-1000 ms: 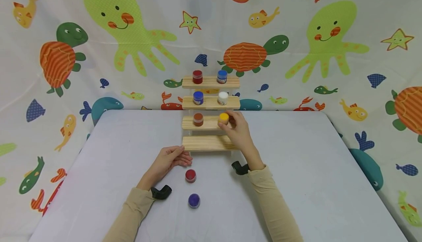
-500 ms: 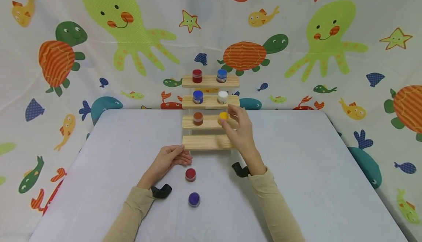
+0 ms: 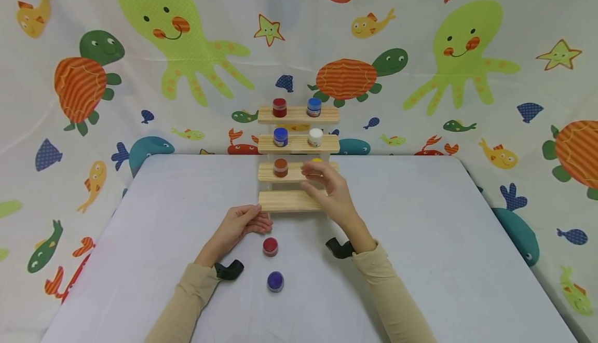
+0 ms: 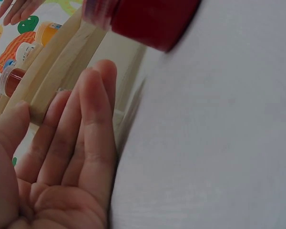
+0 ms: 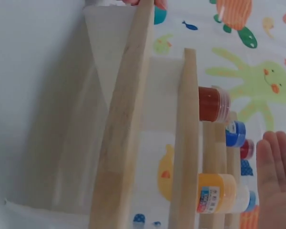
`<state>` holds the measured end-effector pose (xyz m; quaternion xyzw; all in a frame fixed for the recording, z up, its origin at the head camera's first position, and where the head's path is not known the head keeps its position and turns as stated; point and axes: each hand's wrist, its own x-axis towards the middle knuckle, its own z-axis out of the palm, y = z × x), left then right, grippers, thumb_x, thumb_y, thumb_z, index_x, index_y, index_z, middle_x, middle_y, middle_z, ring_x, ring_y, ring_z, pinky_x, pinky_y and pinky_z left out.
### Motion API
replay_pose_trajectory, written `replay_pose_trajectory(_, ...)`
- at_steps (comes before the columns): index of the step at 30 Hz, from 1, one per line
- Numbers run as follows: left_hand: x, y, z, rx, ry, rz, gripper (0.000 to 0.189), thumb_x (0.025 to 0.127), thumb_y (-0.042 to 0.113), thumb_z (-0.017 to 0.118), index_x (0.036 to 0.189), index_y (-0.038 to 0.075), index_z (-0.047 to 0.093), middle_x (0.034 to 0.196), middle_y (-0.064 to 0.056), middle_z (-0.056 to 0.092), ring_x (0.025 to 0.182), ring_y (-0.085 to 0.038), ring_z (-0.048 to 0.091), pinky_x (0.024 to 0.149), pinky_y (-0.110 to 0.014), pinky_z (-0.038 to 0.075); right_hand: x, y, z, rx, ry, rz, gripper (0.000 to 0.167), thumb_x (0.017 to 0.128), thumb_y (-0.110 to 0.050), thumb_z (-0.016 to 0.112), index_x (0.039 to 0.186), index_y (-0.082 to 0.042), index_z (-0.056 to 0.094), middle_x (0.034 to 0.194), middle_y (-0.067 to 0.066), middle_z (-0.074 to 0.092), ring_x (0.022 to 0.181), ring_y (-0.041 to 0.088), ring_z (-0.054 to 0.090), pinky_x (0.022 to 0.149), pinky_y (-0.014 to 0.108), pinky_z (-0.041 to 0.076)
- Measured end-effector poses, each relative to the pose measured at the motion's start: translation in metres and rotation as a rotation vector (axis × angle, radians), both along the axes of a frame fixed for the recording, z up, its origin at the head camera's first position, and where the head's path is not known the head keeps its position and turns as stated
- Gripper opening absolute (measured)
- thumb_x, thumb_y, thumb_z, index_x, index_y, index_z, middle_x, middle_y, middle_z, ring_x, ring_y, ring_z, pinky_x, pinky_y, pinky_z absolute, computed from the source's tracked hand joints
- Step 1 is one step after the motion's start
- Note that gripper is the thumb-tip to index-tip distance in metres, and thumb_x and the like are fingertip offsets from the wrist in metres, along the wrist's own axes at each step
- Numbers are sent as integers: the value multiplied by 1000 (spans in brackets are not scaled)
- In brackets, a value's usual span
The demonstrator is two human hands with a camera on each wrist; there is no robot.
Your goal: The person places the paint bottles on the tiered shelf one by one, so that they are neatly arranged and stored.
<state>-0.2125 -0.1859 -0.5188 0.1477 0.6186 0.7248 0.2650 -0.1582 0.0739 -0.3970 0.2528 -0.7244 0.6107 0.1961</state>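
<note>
My left hand pinches the left end of the lowest board of a stepped wooden display rack, thumb on top and fingers beneath, as the left wrist view shows. My right hand hovers in front of the rack's right side, fingers loosely bent and holding nothing. Behind its fingers, on the second board from the bottom, stands a yellow paint jar, mostly hidden in the head view but plain in the right wrist view. A brown paint jar shares that board on the left.
Higher boards carry a blue jar, a white jar, a dark red jar and a lighter blue jar. On the table before the rack stand a red jar and a purple jar. A patterned curtain hangs behind.
My right hand has let go of the yellow jar and moved left and down in front of it, leaving the jar on its board. The left hand keeps its place.
</note>
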Motion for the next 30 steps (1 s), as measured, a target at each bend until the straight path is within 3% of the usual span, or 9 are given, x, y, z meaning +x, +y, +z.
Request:
replay_pose_trajectory(6,0,0,0,-9,-6,3,54,104,33,54,119,-19,54,101,-21,72,92,-27,72,83,-37,60,-1,-4,-8,63,-46,90,40,87,17,64,125,17,53,120,32,58,111,48,57,96,58,50)
replay_pose_trajectory(11,1,1,1,-13,-3,0,55,104,34,53,119,-19,54,101,-21,72,93,-27,72,84,-37,60,-9,-5,-26,94,-87,189,39,87,18,64,125,14,55,120,31,59,111,49,56,98,54,51)
replay_pose_trajectory(15,1,0,0,-12,-2,-2,55,104,34,53,119,-19,54,101,-21,72,93,-27,72,84,-37,60,-15,-5,-40,129,-124,255,35,89,13,65,123,8,60,120,24,62,110,39,60,97,47,53)
replay_pose_trajectory(22,0,0,-1,-13,10,1,52,104,33,53,117,-18,56,100,-21,71,92,-27,72,83,-36,60,-17,-15,-54,271,-202,402,34,91,-3,71,124,2,63,121,14,65,113,26,63,99,41,53)
replay_pose_trajectory(25,0,0,-2,-7,14,4,49,104,32,52,115,-15,59,99,-20,72,91,-28,72,82,-35,61,-18,-20,-58,319,-208,465,35,92,-4,71,124,4,61,121,18,65,112,30,63,99,42,53)
replay_pose_trajectory(30,0,0,-2,6,18,12,45,105,30,51,113,-13,62,97,-17,72,87,-25,72,79,-33,61,-17,-26,-63,411,-237,522,35,91,-6,73,123,3,62,120,18,65,113,28,63,100,34,52)
